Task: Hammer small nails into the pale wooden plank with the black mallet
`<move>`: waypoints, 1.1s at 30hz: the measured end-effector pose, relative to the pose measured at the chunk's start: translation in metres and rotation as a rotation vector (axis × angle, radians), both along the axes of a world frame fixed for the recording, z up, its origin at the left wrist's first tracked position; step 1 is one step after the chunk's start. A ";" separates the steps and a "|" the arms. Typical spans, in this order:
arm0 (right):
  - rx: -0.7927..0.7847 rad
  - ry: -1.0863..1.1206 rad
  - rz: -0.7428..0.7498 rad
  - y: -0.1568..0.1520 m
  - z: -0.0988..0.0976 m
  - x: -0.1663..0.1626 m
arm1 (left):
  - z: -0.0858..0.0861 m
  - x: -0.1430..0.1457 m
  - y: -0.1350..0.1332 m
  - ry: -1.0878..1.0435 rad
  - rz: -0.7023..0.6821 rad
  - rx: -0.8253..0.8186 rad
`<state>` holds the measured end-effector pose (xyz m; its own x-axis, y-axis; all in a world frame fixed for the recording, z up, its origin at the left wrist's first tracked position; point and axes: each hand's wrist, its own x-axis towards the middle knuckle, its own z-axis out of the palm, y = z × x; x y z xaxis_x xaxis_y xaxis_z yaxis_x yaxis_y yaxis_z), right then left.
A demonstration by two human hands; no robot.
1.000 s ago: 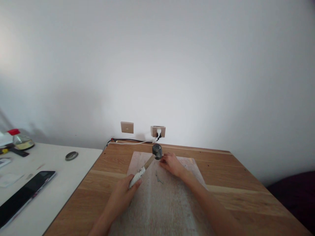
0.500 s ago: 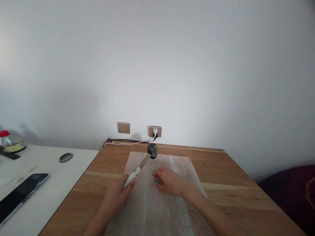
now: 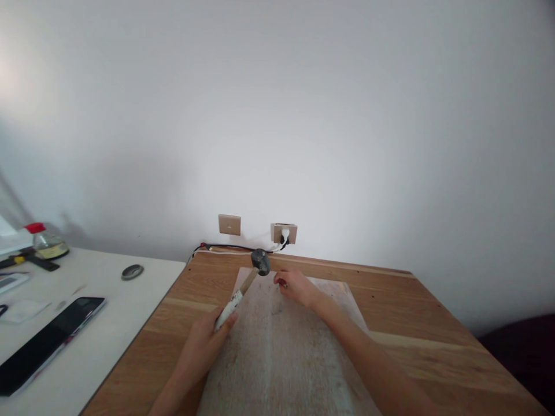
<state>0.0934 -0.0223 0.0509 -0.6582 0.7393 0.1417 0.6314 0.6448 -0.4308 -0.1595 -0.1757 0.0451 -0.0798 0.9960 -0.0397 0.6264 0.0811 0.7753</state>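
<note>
In the head view, a hammer (image 3: 245, 286) is held over the pale board (image 3: 281, 346) that lies on the wooden worktop (image 3: 433, 346). Its long axis runs from 7 o'clock to 1 o'clock, with the dark head (image 3: 261, 260) at the far end, pointing toward the wall socket (image 3: 285, 233), and the white-wrapped handle end nearest the person.

The left hand (image 3: 204, 345) is clenched around the low end of the handle, forearm entering from 6 o'clock, wrist straight. The right hand (image 3: 296, 285) is stretched forward at 3 o'clock of the hammer head, fingers curled down onto the board's far part; something small appears pinched at the fingertips, but what it is cannot be told.

At 9 o'clock, a dark tablet (image 3: 47, 341) lies on a white worktop (image 3: 108, 323). No readable writing is seen.
</note>
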 end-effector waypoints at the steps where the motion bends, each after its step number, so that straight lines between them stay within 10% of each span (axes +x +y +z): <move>1: 0.005 -0.003 0.005 0.000 -0.002 -0.002 | -0.001 -0.001 -0.001 0.002 0.003 -0.013; 33: 0.100 0.067 -0.150 -0.013 0.010 0.027 | 0.003 0.010 -0.009 0.194 -0.065 -0.115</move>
